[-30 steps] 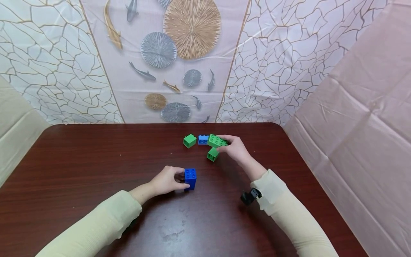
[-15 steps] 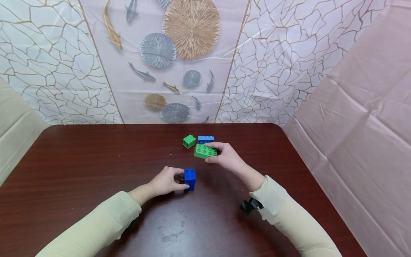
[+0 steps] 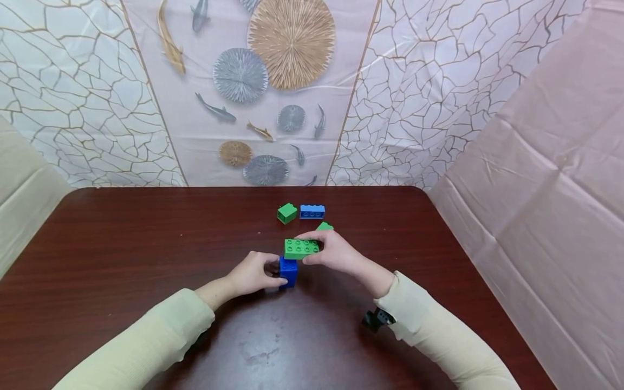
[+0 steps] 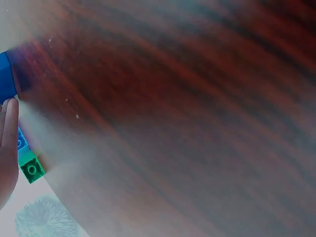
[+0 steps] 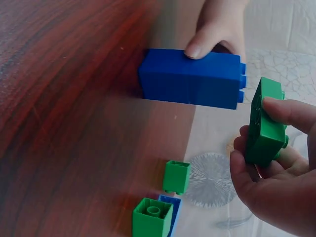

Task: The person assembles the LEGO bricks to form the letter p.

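We note the right hand pinching a green flat brick by its long sides, held just above the blue stack. The left hand clamps that stack upright on the table, near centre. We judge both light, rigid, smooth moulded plastic with studded tops; side grips look secure. Farther off lie a small green cube, a blue brick and another green cube.
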A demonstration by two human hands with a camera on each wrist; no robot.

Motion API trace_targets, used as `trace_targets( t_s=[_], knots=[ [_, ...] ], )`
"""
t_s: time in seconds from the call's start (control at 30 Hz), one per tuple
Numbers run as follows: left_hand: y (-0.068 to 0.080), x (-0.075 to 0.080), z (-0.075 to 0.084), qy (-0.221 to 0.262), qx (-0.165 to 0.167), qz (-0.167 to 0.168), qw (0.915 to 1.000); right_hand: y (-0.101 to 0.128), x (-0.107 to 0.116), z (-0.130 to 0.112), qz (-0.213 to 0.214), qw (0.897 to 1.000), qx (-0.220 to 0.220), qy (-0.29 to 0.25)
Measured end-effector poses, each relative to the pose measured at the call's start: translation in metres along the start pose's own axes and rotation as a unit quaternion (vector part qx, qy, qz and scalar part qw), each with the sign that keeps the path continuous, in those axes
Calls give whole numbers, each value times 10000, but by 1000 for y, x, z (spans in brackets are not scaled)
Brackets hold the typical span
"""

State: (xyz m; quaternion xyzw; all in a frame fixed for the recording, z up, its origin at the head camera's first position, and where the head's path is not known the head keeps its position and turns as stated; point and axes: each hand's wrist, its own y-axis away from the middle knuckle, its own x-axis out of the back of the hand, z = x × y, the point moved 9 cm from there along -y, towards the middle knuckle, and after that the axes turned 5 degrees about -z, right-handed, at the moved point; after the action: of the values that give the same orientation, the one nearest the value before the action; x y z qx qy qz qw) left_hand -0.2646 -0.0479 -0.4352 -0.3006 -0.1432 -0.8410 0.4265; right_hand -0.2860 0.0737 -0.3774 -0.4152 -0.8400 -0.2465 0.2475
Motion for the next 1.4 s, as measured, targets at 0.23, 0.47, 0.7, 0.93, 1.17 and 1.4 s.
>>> trace_targets(
  t_s=[0.23, 0.47, 0.7, 0.93, 1.17, 1.4],
  knots=[
    [1, 1, 0, 5, 15, -15, 10000, -3, -9, 2, -215, 9996, 43, 179],
    [0, 0, 0, 38, 76, -18, 10000, -2, -12, -1, -270, 9985, 143, 462],
    [0, 1, 2, 91, 0, 19, 10000, 3, -14, -11, -318, 9948, 444, 859],
    [1, 1, 1, 128, 42, -14, 9999, 8, -19, -19, -265, 9833, 972, 1513],
    [1, 2, 2, 137, -62, 44, 9999, 8, -21, -20, -38, 9831, 1030, 1513],
    [1, 1, 3, 154, -110, 48, 9998, 5, -19, -23, 83, 9839, 1056, 1440]
  ],
)
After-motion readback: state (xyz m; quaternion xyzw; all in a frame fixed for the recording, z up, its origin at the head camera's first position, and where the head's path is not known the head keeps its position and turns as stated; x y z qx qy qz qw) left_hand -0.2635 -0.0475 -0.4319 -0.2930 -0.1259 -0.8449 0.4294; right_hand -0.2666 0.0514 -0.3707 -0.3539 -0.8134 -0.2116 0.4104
